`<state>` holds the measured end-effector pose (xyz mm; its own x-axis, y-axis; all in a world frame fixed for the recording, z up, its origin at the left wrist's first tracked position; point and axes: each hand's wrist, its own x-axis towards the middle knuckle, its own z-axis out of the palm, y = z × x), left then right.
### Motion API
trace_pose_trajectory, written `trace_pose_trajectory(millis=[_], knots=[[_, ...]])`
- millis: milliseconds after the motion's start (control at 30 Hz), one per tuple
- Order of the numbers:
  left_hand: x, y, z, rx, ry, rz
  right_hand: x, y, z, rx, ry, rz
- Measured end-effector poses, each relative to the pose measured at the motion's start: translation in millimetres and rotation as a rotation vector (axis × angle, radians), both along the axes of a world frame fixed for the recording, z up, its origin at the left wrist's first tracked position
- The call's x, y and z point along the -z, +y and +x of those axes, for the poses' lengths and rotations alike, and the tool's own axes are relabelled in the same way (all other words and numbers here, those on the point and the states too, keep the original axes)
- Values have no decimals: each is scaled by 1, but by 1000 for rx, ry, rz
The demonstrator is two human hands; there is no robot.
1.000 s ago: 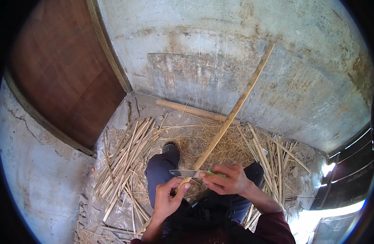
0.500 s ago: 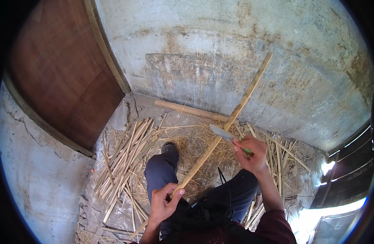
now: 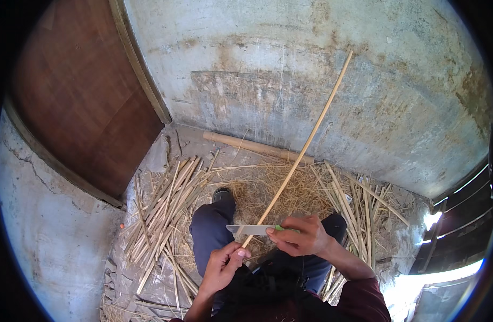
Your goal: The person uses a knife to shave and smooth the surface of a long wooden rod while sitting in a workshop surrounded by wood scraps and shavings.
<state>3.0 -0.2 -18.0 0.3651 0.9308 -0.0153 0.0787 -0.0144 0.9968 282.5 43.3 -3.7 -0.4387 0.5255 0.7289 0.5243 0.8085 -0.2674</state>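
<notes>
My left hand (image 3: 223, 264) grips the near end of a long pale cane stick (image 3: 305, 145) that slants up and away to the right, toward the concrete wall. My right hand (image 3: 300, 236) holds a knife (image 3: 251, 229) by its green handle. The flat blade points left and lies across the stick just above my left hand. Both hands are over my lap, above my legs in dark blue trousers (image 3: 211, 231).
Split cane strips (image 3: 166, 206) lie piled on the floor at left, and more strips (image 3: 359, 206) at right. Straw shavings (image 3: 289, 188) cover the floor ahead. A thick pole (image 3: 251, 146) lies along the wall's foot. A brown wooden door (image 3: 80, 102) stands at left.
Half a second ago my right hand had the knife far up the stick. It has come back down, and the blade lies across the stick near my left hand again.
</notes>
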Motion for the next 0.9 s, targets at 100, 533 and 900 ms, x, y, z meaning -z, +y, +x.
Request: trace_pose_trajectory(millis=[100, 533, 900], knots=[[0, -1, 1, -13, 26, -16, -2, -6, -7, -3, -25, -8], [0, -8, 0, -89, 154, 138, -18, 25, 34, 229, 167, 133], [22, -10, -30, -89, 245, 95, -24, 55, 71, 233, 141, 206]])
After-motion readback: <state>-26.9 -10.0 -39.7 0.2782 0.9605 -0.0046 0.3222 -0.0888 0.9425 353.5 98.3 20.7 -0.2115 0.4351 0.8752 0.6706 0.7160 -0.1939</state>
